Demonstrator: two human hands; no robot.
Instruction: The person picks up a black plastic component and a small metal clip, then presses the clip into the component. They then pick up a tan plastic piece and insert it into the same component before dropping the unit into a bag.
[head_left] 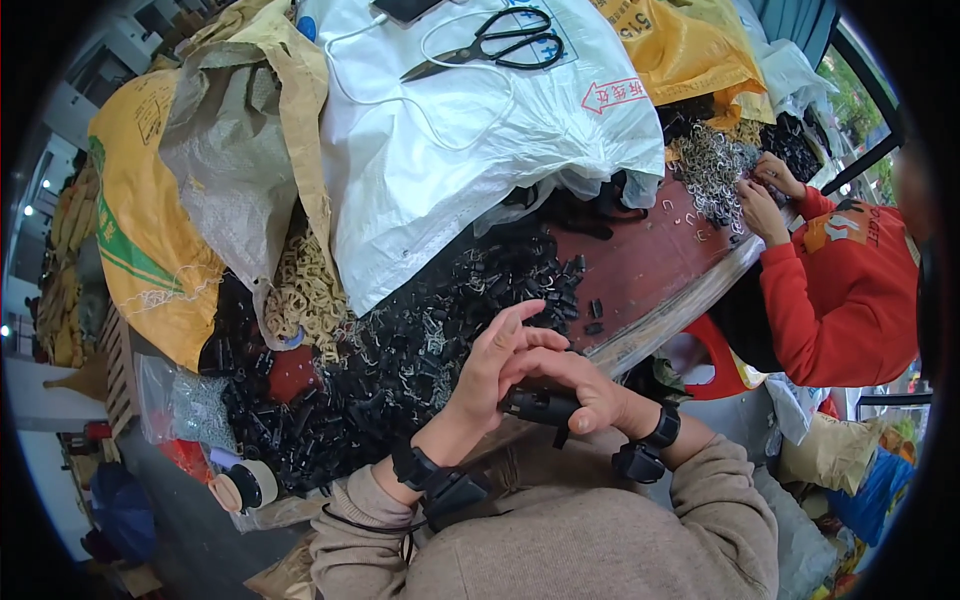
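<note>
Head-worn, looking steeply down from close above the hands [535,375]; table [650,265] stretching beyond them, fisheye-bent.

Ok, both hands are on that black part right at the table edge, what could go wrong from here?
1. The black part sits between the left hand and right hand past the table edge; a slip would likely drop it off the table.
2. The heap of black pieces reaches that edge, so an elbow nudge might spill some.
</note>
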